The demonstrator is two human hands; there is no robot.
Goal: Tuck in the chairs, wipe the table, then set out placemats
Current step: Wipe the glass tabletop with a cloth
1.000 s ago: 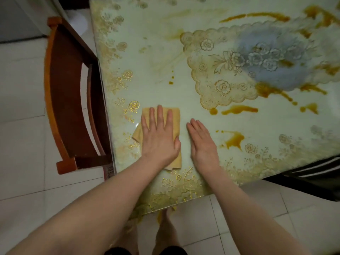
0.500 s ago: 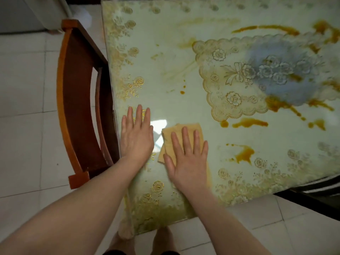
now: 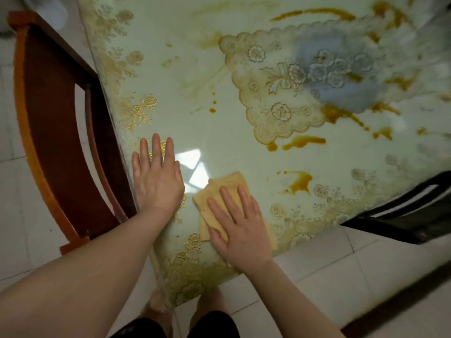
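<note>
A pale green table with gold flower print and a glossy top carries brown sauce stains. A folded yellow cloth lies near the table's near corner. My right hand presses flat on the cloth with fingers spread and straight. Flat on the bare tabletop just left of the cloth rests my left hand, close to the table's left edge. A brown wooden chair stands tucked against the left side of the table.
A dark chair shows at the table's right near edge. More brown streaks run across the far part of the tabletop. White floor tiles surround the table, and my feet stand below the near corner.
The cloth passed from under my left hand to under my right hand. My right hand has slid it rightward and nearer the table's edge; my left hand now lies on bare table.
</note>
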